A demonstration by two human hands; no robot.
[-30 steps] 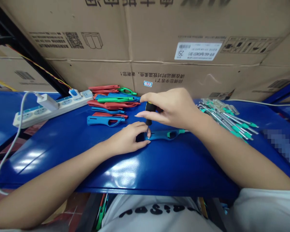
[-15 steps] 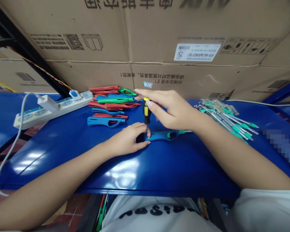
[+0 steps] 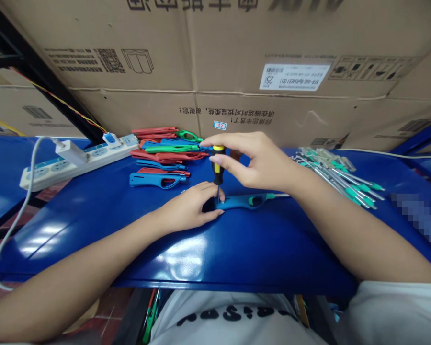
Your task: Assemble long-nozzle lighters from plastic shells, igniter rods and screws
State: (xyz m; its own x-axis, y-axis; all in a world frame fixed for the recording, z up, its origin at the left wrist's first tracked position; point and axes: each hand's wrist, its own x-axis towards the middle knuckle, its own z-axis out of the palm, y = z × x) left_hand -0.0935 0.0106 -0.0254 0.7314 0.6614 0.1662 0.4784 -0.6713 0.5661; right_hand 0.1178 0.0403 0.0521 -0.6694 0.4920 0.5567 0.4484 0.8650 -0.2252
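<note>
A blue long-necked lighter (image 3: 237,201) lies flat on the blue table, its green trigger showing in the loop and its metal tube pointing right. My left hand (image 3: 190,207) is closed around the lighter's left end, fingers and thumb on opposite sides. Above that end stands a black and yellow screwdriver (image 3: 218,167), upright, its shaft reaching down between my left fingers to the blue body. Thumb and fingers of my right hand (image 3: 253,160) grip the screwdriver's handle near the top. The screwdriver's tip is too small to make out.
Red, green and blue lighter casings (image 3: 161,158) lie stacked behind my left hand. At right is a pile of metal tubes with green parts (image 3: 345,179). A white power strip (image 3: 79,163) with a plugged-in cable stands at left. A large cardboard box (image 3: 230,43) walls off the back.
My right thumb and fingers have shifted slightly around the screwdriver's handle, the thumb now further left. The left hand and the lighter stay where they were.
</note>
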